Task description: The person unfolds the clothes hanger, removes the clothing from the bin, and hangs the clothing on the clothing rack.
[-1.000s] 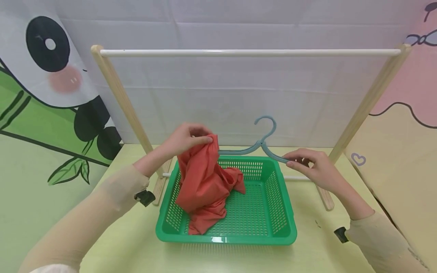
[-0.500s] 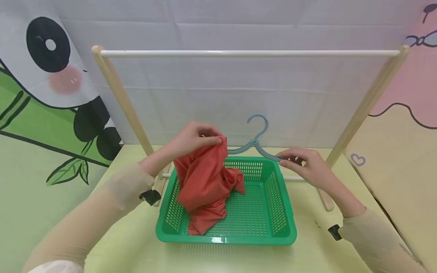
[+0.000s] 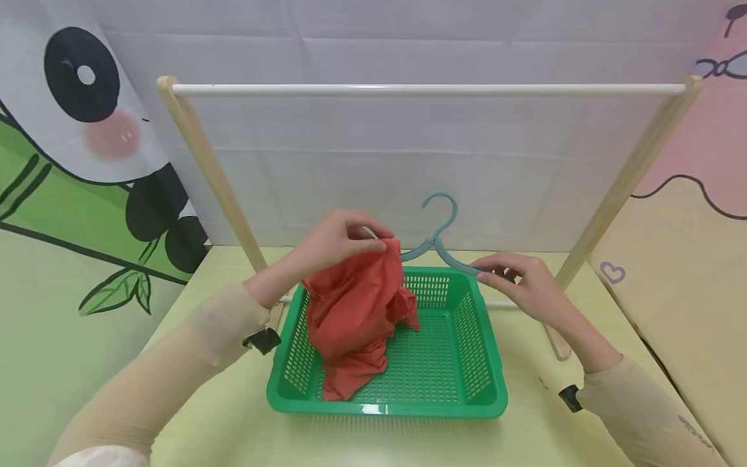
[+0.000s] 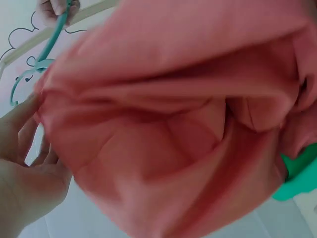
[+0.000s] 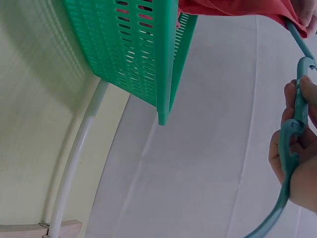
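My left hand (image 3: 338, 241) pinches the top edge of a red garment (image 3: 356, 311), thumb in front and fingers behind. The garment hangs down in folds into a green basket (image 3: 432, 410), at its left side. A blue-green clothes hanger (image 3: 434, 244) stands with its hook up. Its left arm runs into the garment's top edge, so that end is hidden in the head view. My right hand (image 3: 525, 282) grips the hanger's right arm near the end. In the right wrist view the fingers (image 5: 290, 94) curl around the hanger's arm.
Behind the basket stands a rack with a white top rail (image 3: 420, 90) and wooden posts (image 3: 210, 168). A lower white rod (image 5: 74, 158) runs behind the basket. All of it rests on a pale yellow table (image 3: 233, 415) against a white cloth backdrop.
My left hand has moved right with the garment's edge, covering more of the hanger's left arm. The hanger and right hand have shifted slightly left.
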A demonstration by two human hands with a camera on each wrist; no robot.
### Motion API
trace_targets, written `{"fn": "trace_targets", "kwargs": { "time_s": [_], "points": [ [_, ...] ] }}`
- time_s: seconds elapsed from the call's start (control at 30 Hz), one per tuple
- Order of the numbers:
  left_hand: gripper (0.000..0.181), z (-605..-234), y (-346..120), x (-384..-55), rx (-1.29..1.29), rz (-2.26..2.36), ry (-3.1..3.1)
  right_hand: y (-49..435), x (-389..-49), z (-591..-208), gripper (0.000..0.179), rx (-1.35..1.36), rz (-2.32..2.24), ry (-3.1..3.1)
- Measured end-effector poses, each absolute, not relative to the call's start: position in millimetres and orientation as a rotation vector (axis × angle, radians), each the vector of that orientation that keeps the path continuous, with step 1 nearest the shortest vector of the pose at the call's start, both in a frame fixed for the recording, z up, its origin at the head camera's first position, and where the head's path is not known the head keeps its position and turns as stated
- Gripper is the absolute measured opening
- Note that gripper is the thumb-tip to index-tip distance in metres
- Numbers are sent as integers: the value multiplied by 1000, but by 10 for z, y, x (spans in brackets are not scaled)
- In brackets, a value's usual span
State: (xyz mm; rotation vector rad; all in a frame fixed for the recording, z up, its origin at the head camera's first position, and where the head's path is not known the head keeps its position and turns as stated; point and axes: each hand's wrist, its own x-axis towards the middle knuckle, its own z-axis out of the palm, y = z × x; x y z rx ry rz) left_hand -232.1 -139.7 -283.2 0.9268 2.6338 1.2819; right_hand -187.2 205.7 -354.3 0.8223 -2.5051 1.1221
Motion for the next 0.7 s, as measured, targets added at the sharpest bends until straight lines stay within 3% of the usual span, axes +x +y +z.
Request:
{"fn": "trace_targets", "kwargs": {
  "time_s": [0.27,0.7],
  "points": [
    [19,-2884,-1510,-2314,1034,1093,2673,2086,-1853,-3529,18,783,1126,-2480],
    [15,-2907,-1398,-2266,923,1204,2757,1993,-1838,-3547,20,864,1101,-2491]
  ]
}}
